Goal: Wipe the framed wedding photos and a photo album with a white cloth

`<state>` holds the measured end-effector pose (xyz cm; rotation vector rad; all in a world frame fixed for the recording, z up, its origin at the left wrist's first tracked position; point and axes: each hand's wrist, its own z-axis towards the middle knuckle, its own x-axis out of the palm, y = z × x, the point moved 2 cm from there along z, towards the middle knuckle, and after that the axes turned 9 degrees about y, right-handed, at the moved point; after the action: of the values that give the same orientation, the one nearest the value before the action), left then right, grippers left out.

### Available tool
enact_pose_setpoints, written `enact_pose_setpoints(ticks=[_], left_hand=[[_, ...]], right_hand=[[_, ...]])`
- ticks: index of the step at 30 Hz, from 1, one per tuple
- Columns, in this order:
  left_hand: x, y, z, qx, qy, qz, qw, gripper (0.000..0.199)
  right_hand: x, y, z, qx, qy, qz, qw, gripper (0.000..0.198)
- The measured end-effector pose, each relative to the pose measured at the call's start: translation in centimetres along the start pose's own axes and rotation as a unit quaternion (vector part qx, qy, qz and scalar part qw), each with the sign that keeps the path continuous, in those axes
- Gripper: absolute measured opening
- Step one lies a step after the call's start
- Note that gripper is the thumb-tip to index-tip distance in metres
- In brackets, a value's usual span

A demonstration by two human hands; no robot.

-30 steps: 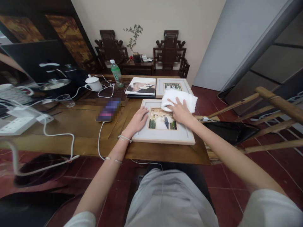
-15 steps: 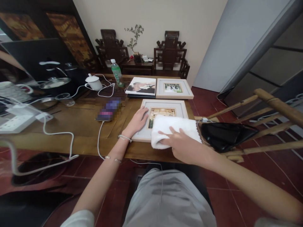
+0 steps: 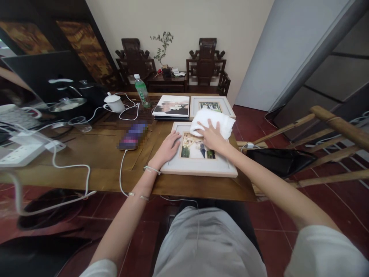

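Note:
A picture frame (image 3: pixel 198 167) with a pale border lies flat on the wooden table in front of me, a photo (image 3: pixel 191 148) in its middle. My left hand (image 3: pixel 168 148) rests on the frame's left side, fingers stretched out and holding nothing. Under my right hand (image 3: pixel 213 136) is a folded white cloth (image 3: pixel 217 117), pressed against the frame's upper right part. My fingers spread over the cloth, which hides that corner and overlaps the lower part of a second picture frame (image 3: pixel 226 102) behind.
Left of that second frame lies a stack topped by a photo book (image 3: pixel 175 103). A green bottle (image 3: pixel 142 91), a lidded white cup (image 3: pixel 113 103) and a phone (image 3: pixel 132 135) on a cable stand farther left. A bamboo chair (image 3: pixel 331 119) holding a black bag (image 3: pixel 279 159) is at right.
My right hand has slid the white cloth away from me, from the frame's lower right to its upper right, uncovering more of the photo. My left hand has stayed put.

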<state>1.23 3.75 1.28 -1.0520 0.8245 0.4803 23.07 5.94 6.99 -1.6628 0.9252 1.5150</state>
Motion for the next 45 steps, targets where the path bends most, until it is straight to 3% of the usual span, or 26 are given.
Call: enact_pose_setpoints(ticks=[3, 9, 13, 16, 21, 27, 31, 35, 38, 45], left_hand=[[0.0, -0.1, 0.0, 0.005, -0.001, 0.002, 1.000, 0.041], [-0.2, -0.6, 0.0, 0.003, -0.001, -0.008, 1.000, 0.042], [-0.3, -1.0, -0.1, -0.012, -0.011, -0.031, 0.999, 0.050], [-0.4, -1.0, -0.2, -0.041, -0.028, -0.063, 0.997, 0.059], [-0.7, -0.7, -0.1, -0.078, -0.066, -0.119, 0.988, 0.063], [-0.6, -1.0, -0.2, -0.057, -0.054, -0.082, 0.994, 0.060], [-0.4, -0.8, -0.1, -0.053, -0.036, -0.056, 0.996, 0.058], [-0.3, -0.7, -0.1, -0.049, -0.033, -0.056, 0.997, 0.054], [-0.4, -0.8, -0.2, -0.053, -0.035, -0.079, 0.995, 0.053], [-0.7, -0.5, -0.1, -0.083, -0.097, -0.197, 0.972, 0.047]], right_hand=[[0.0, 2.1, -1.3, -0.033, 0.041, -0.003, 0.999, 0.070], [-2.7, 7.3, -8.4, -0.113, 0.190, 0.087, 0.971, 0.076], [-4.0, 9.3, -11.0, -0.186, 0.183, 0.098, 0.961, 0.072], [-3.3, 9.7, -9.8, -0.177, 0.156, 0.078, 0.969, 0.068], [-1.1, 8.5, -4.0, -0.126, 0.110, 0.043, 0.985, 0.066], [0.1, 4.6, 2.0, -0.055, 0.010, -0.004, 0.998, 0.062], [-0.2, 1.6, 2.3, -0.014, 0.010, -0.021, 1.000, 0.058], [-1.0, -1.0, -0.5, 0.009, 0.045, -0.048, 0.998, 0.063], [-1.9, -1.4, -3.6, -0.020, 0.086, -0.061, 0.994, 0.070], [-3.7, 3.1, -12.3, -0.148, 0.208, 0.039, 0.966, 0.073]])
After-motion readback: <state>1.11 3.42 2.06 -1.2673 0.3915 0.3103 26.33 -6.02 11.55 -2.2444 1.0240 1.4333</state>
